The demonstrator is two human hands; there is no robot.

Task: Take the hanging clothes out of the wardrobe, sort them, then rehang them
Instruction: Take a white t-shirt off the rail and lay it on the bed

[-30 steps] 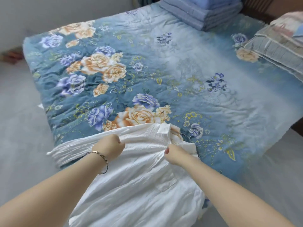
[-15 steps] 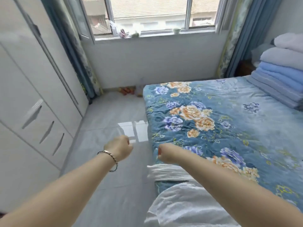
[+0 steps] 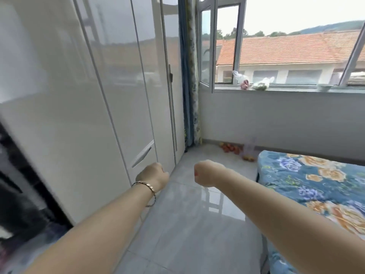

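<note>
Facing white wardrobe, your left hand and right hand both curled into fists, holding nothing; floral bed at right.

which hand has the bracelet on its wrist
The left hand, nearer the wardrobe: a gold-toned chain bracelet circles its wrist. The right hand, on the bed side, has a bare wrist.

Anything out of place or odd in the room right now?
Minor only: small red-orange round things, perhaps fruit, lie loose on the floor below the windowsill, near the curtain. A window sash stands open into the room. Nothing looks spilled or damaged.
</note>
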